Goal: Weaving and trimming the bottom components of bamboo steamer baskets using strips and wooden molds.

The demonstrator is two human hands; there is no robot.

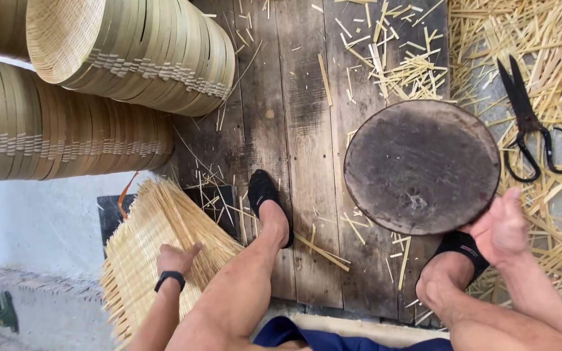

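Near left, left hand (175, 259) pressed flat, fingers spread, on woven bamboo mat (157, 250). Near right, right hand (502, 229) gripping rim of round dark wooden disc (422, 166), set on plank floor (287, 130). Far right, black scissors (533, 127) on bamboo strips (554, 52). Far left, stacked bamboo baskets (131, 52).

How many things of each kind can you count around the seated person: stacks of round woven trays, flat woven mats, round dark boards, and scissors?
Stacks of round woven trays: 3
Flat woven mats, under the left hand: 1
Round dark boards, by the right hand: 1
Scissors: 1
Total: 6
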